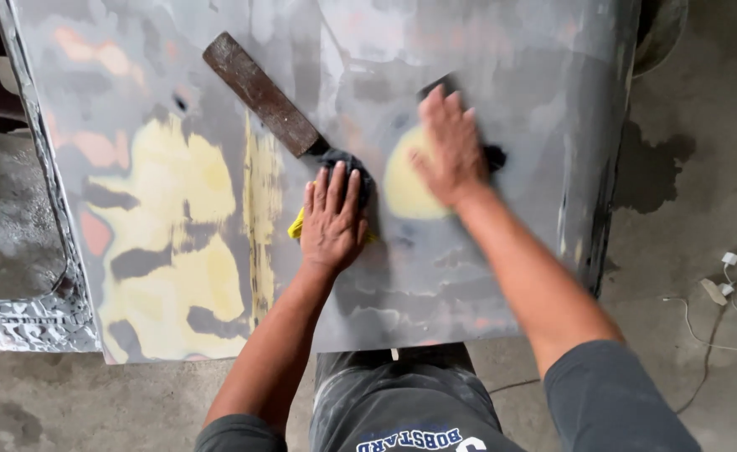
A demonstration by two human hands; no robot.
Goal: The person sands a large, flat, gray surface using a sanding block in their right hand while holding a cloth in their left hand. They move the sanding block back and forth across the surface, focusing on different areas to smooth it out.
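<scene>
Here, left hand (332, 219) flat, fingers spread, pressing dark rag (347, 164) on grey panel (469, 268); right hand (448, 151) at 2 o'clock, blurred, flat on dark sanding pad (492, 156); rusty flat bar (261, 94) at 11 o'clock.

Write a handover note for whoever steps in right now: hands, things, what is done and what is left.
Left hand: flat on a dark rag over something yellow, on the grey panel.
Right hand: pressing a dark pad, blurred, beside a round yellow filler spot.
Flat rusty bar lies on the panel above the left hand.
Done: much of the panel looks smooth grey.
Left: big yellow filler patches at left appear unfinished.
</scene>
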